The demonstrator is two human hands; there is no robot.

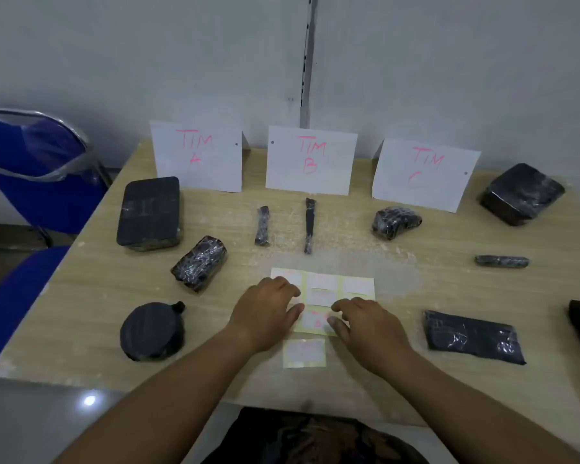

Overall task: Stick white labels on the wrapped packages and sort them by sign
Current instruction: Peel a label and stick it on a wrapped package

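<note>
Label sheet lies mid tabletop, both hands on it
Left hand rests loosely bent, pinning it; right hand fingertips meet a label, grip unclear. A hurried peel could tear or fold it.

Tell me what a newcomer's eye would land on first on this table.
Three white signs lettered in pink stand along the far edge of the table: TIM A at left, TIM B in the middle, TIM C at right. In front of and beside them lie black wrapped packages, scattered. At the near centre, the left hand and right hand rest on a sheet of white labels.
</note>
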